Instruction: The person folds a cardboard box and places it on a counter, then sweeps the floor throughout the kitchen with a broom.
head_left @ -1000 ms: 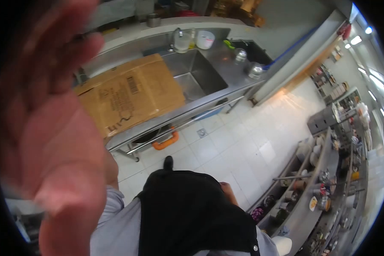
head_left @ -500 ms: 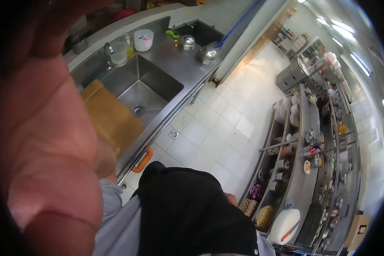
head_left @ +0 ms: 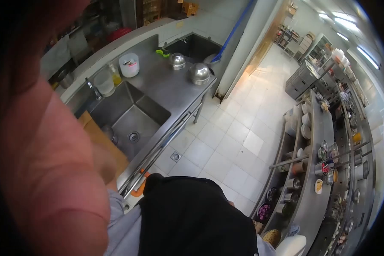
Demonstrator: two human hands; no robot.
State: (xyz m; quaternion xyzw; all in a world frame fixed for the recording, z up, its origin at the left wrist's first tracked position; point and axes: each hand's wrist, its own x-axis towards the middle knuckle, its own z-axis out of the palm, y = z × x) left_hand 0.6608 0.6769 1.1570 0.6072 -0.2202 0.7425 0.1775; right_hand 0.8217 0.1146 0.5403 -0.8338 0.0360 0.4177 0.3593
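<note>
My left hand (head_left: 55,166) fills the left side, very close to the camera, palm showing. Its fingers run up past the top edge and look stretched out; nothing shows in the palm. Below it, a brown flat board (head_left: 89,123) lies over the left part of the steel sink (head_left: 147,109), partly covered by my hand and forearm. Only a sliver of my right hand (head_left: 231,203) appears at the right edge of my black apron (head_left: 192,217); its fingers are hidden.
Beside the sink stand a white tub (head_left: 129,66) and two metal domes, one being the larger dome (head_left: 199,74). An orange handle-like object (head_left: 138,187) sits below the counter edge. A blue pole (head_left: 237,27) leans by the wall. Across the tiled floor (head_left: 226,141), a long steel counter (head_left: 305,187) carries bowls and pots.
The view has turned slightly, so the sink appears further left and the right counter further right and lower. My left hand stays close to the camera, its fingers shifted a little.
</note>
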